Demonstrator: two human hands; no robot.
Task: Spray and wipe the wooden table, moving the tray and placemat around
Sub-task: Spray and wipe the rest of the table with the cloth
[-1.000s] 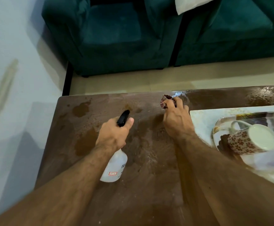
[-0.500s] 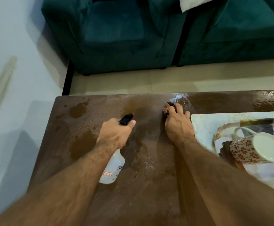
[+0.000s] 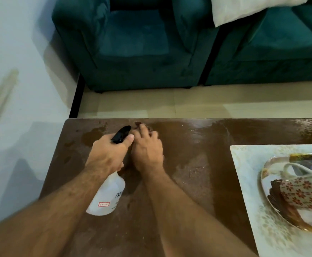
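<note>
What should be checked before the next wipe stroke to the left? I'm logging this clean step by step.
1. Cloth under right hand: ok, pressed on the table.
2. Spray bottle secure: ok, left hand grips its neck.
3. Path to the left: not ok, the left hand and bottle sit right beside the wiping hand.
4. Wet patches at far-left corner: not ok, unwiped.
5. Placemat with tray and mug: ok, apart on the right.

Bare, hairy forearms (no sleeves, no jewellery)
</note>
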